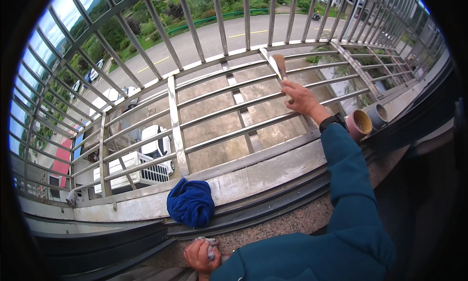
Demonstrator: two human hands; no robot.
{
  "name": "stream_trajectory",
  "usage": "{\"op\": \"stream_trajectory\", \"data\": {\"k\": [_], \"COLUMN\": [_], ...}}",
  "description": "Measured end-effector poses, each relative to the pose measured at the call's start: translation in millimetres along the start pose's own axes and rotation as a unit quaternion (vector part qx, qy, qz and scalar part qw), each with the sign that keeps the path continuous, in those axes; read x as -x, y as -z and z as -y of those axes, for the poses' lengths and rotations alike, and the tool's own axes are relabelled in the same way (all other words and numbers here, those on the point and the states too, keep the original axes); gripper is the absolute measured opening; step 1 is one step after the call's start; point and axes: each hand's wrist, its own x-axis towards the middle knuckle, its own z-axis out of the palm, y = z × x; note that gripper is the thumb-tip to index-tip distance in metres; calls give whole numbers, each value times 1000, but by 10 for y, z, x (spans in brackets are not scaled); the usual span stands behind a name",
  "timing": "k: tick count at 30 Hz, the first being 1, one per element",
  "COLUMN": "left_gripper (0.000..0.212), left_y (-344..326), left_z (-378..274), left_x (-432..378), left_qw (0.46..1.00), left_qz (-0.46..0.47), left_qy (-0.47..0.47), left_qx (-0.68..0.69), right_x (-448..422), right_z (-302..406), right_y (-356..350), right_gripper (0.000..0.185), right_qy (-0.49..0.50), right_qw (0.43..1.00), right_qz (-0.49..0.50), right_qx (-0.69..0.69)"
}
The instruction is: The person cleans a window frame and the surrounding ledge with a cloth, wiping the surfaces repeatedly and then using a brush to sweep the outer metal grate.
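Reaching out over the steel window cage, my right hand (pixel 301 98) grips the pale handle of a flat hand tool (pixel 280 66) that looks like a putty knife. Its brown, flared head lies over or against a flat steel crossbar (pixel 270 62); contact is hard to tell. Close to my body, my left hand (pixel 203 255) is closed around a crumpled pale cloth (pixel 211 249), partly hidden by the fingers. Beyond that hand, a bunched blue cloth (pixel 191 203) rests across the sill ledge and the dark window track (pixel 270 204).
Two small pots, one pink (pixel 359 124) and one grey (pixel 377 113), stand on the ledge right of my forearm. Upright steel bars (pixel 246 21) close off the far side. Through the gaps below show a concrete yard (pixel 208 127) and a white truck (pixel 128 169). A granite sill (pixel 292 220) runs before me.
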Motion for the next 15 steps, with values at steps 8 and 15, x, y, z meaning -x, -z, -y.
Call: {"op": "stream_trajectory", "data": {"k": [8, 15], "left_gripper": [41, 42], "left_y": [10, 25], "left_z": [-6, -31], "left_x": [4, -17], "left_qw": [1000, 1000], "left_qz": [4, 7], "left_qy": [2, 8], "left_qx": [2, 0], "right_x": [62, 131], "right_z": [-7, -204], "right_y": [-35, -78], "right_gripper": [49, 57], "right_qy": [-51, -115], "right_qw": [997, 991], "right_qz": [-8, -19], "right_qx": [-62, -67]}}
